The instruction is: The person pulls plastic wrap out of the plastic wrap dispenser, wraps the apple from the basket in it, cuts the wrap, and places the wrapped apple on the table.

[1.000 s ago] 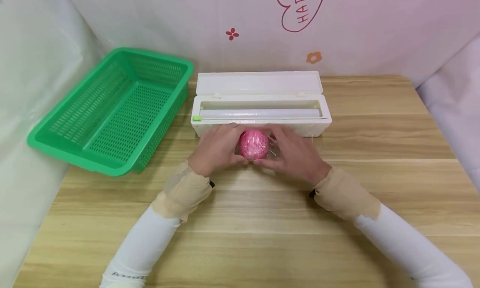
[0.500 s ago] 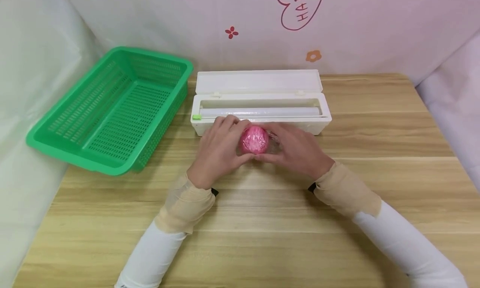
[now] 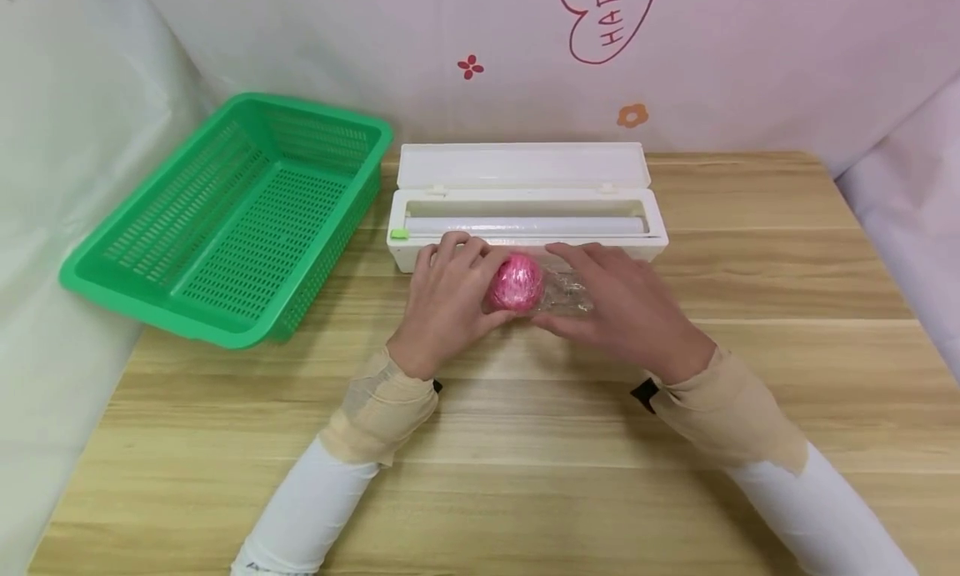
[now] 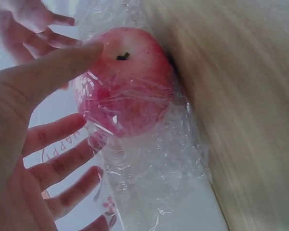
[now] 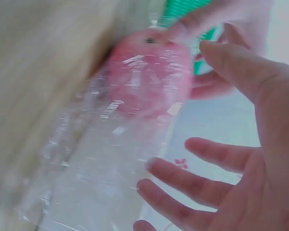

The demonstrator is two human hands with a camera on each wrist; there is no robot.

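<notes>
Site: you are at a curtained tabletop booth; whether in a home or lab, you cannot tell.
Table (image 3: 480, 493): wood-grain top.
White sheeting (image 3: 337, 47): hung behind you-facing edge and both sides, printed with a heart (image 3: 610, 19) and flowers (image 3: 470, 67).
Kitchenware: your green plastic basket (image 3: 150, 312), white cling-film dispenser (image 3: 525, 166).

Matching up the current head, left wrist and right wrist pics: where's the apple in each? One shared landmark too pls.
Head: apple near the centre, slightly right.
Left wrist: apple, upper half, slightly left of centre.
Right wrist: apple, upper half, about mid-width, a bit blurred.
Shared landmark: the clear film extending from the apple, rightward in head, mostly below it in both wrist views.
</notes>
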